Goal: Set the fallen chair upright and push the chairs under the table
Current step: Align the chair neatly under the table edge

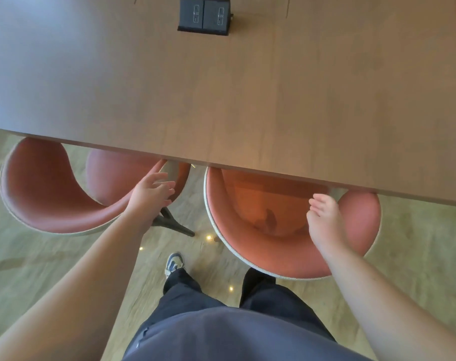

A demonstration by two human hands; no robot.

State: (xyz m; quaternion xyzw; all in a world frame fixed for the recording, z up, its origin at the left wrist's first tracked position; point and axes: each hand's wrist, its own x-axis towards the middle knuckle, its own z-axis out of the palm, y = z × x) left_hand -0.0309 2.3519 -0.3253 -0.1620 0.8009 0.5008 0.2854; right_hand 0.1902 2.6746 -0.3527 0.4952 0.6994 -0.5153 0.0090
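Observation:
Two red shell chairs with pale trim stand upright at the near edge of a brown wooden table (247,105). The left chair (47,194) has its seat partly under the tabletop and a dark leg showing. The right chair (260,204) sits with its seat front tucked below the table edge. My left hand (151,196) hovers open by the right end of the left chair's curved back, fingers spread. My right hand (325,220) is open over the right chair's backrest, fingers apart, holding nothing.
A black socket box (204,15) sits on the table at the far middle. My dark trousers and one shoe (173,264) stand on the light wood floor (417,243) between the chairs. Part of another red chair shows at the far right edge.

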